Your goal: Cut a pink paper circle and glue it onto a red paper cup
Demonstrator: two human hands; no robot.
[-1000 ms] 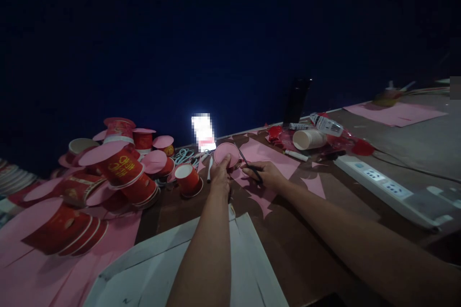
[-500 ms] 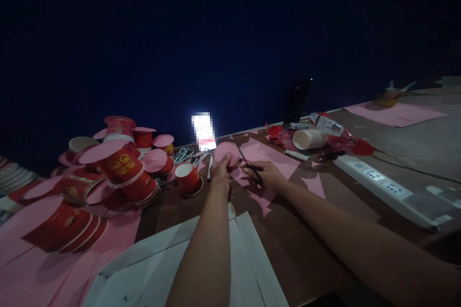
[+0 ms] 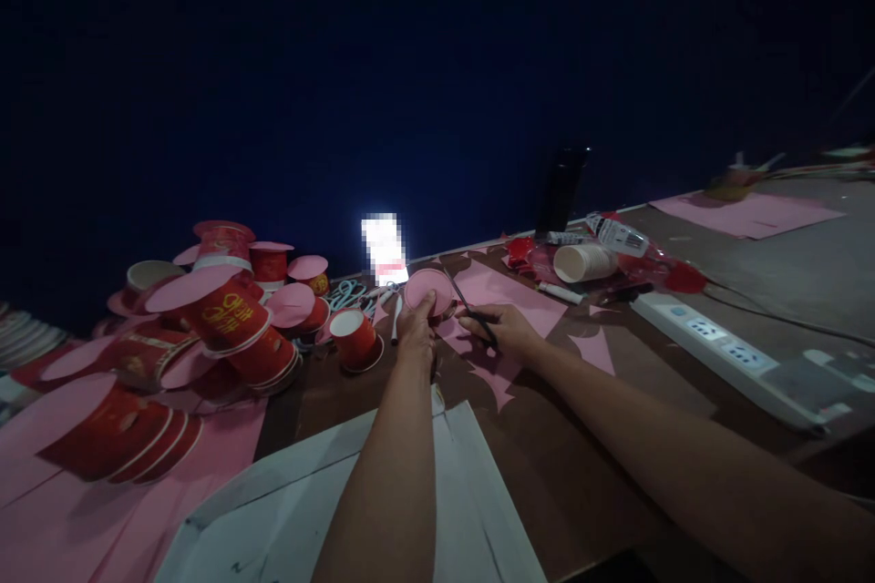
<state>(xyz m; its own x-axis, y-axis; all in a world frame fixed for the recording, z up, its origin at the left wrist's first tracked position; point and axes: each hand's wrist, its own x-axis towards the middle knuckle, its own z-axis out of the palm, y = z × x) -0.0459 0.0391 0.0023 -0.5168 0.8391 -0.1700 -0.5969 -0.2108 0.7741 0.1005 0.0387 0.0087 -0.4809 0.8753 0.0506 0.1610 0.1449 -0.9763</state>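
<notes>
1. The left hand (image 3: 418, 328) grips a pink disc (image 3: 426, 282), thumb on its face, above the counter (image 3: 561, 465).
2. The right hand (image 3: 507, 330) is closed around dark scissors (image 3: 465, 295), their long axis running far-left.
3. The scissors lie just right of the disc; whether the blades touch its edge, I cannot tell.

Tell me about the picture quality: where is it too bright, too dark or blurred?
Head view: glare from the pixelated screen; head view: nearly black background; head view: stacked cups at the left edge look soft; head view: the pink disc in the left hand shows clearly, while the scissors in the right hand are dark.
</notes>
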